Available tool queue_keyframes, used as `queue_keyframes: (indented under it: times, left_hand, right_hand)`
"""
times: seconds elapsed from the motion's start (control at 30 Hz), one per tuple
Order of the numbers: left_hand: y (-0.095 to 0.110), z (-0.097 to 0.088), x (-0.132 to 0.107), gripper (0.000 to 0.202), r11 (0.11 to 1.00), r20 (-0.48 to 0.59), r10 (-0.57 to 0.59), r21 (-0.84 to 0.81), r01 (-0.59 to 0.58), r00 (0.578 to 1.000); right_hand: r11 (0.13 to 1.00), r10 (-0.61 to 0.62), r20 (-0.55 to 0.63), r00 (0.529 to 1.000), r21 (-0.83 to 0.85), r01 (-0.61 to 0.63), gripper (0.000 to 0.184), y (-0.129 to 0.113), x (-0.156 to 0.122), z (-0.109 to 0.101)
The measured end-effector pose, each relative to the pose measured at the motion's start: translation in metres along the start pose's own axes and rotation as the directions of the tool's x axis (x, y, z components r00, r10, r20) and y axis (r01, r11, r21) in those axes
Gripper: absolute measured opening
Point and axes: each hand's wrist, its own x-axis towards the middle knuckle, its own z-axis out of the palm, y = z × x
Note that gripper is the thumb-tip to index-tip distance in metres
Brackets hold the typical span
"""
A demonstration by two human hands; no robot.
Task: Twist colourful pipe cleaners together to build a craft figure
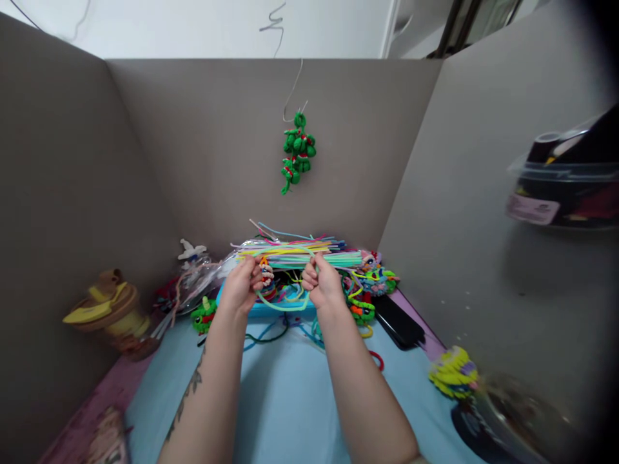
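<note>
A pale green pipe cleaner (286,308) is bent into a loop between my hands, over the near side of a blue tray (256,310). My left hand (245,283) is closed on one side of it, the fingers curled inward. On the other side, my right hand (321,280) pinches it between thumb and fingertips. Behind the hands lies a bundle of many-coloured pipe cleaners (314,258), stacked lengthwise across the tray. Small twisted figures and loose coloured pieces show in the tray between my hands, partly hidden by them.
Grey panels (232,142) enclose the table, with green ornaments (298,149) hanging from a wire. A black phone (397,322) lies at right, near a yellow fuzzy figure (453,374). A tan and yellow container (113,312) stands left. A pouch (565,183) hangs on the right panel.
</note>
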Motion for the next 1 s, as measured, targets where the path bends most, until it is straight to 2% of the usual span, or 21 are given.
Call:
queue_keyframes:
  times: [0.1, 0.2, 0.4, 0.6, 0.73, 0.9, 1.0]
  left_hand:
    - [0.003, -0.006, 0.003, 0.026, 0.962, 0.098, -0.185, -0.187, 0.2, 0.978]
    - [0.002, -0.011, 0.006, 0.031, 0.924, 0.146, -0.276, -0.233, 0.304, 0.95]
    - [0.0, -0.009, 0.006, 0.037, 0.919, 0.149, -0.304, -0.214, 0.331, 0.941]
    - [0.005, -0.008, 0.002, 0.034, 0.832, 0.331, -0.29, -0.376, 0.408, 0.898]
    - [0.002, -0.008, 0.001, 0.031, 0.839, 0.357, -0.206, -0.415, 0.352, 0.911]
    - [0.004, -0.008, 0.001, 0.035, 0.877, 0.213, -0.033, -0.461, 0.131, 0.976]
    - [0.007, -0.005, -0.001, 0.035, 0.87, 0.17, 0.038, -0.49, 0.051, 0.985]
  right_hand:
    - [0.99, 0.137, 0.103, 0.985, 0.028, -0.14, 0.036, -0.003, 0.002, -0.004]
    - [0.968, 0.235, 0.18, 0.955, 0.05, -0.247, 0.035, -0.006, 0.004, -0.008]
    - [0.945, 0.282, 0.205, 0.937, 0.107, -0.308, 0.037, -0.01, 0.006, -0.013]
    - [0.94, 0.241, 0.252, 0.937, 0.181, -0.29, 0.041, -0.014, 0.008, -0.021]
    - [0.946, 0.159, 0.35, 0.923, 0.212, -0.244, 0.042, -0.017, 0.004, -0.021]
    - [0.931, 0.091, 0.497, 0.863, 0.266, -0.251, 0.037, -0.019, -0.003, -0.019]
    - [0.926, 0.029, 0.533, 0.845, 0.304, -0.224, 0.027, -0.015, -0.008, -0.014]
